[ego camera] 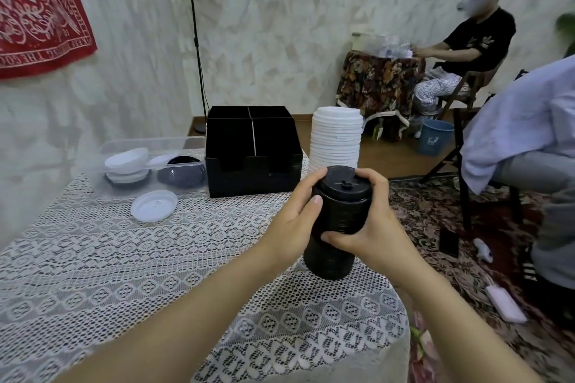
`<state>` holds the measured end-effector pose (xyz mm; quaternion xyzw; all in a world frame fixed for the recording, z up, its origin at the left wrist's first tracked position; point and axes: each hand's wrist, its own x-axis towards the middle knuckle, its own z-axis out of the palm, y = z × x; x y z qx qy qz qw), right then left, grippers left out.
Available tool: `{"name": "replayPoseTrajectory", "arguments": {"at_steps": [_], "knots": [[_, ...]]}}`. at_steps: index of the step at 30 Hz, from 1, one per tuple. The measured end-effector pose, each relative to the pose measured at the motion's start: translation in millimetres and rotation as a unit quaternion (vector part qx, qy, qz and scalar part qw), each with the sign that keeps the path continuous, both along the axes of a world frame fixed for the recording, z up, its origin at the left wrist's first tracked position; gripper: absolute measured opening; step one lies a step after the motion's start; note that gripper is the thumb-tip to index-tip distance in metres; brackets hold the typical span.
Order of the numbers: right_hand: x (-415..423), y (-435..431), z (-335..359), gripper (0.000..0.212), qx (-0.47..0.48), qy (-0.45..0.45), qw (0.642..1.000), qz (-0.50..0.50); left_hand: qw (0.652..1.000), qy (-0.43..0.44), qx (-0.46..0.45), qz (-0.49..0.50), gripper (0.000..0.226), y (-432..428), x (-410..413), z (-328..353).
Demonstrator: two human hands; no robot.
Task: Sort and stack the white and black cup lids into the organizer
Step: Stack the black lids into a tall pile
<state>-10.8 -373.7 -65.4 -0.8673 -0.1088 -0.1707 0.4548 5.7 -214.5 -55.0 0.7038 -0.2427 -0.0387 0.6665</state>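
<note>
A: Where is the black lid stack (340, 208)?

B: Near the right edge of the surface (124, 258), slightly tilted, held between both hands. I cannot tell whether its base touches the surface.

A: And the fingers?

B: The left hand (292, 218) curls its fingers (308, 185) round the upper left side. The right hand (373, 227) wraps the other side, thumb across the front.

A: Around it?

B: Just behind stands the white lid stack (336, 140). The black organizer (252, 165) is left of that, then a clear bin (124, 144) holding loose lids, with a single white lid (154, 205) lying before it.
</note>
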Motion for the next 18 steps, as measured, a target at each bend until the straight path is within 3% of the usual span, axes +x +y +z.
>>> {"name": "replayPoseTrajectory", "arguments": {"at_steps": [18], "knots": [[5.4,-3.0,-21.2,0.096,0.005,0.01,1.0,-0.013,1.0,-0.01,0.018,-0.011,0.04,-2.8,8.4,-16.6]]}}
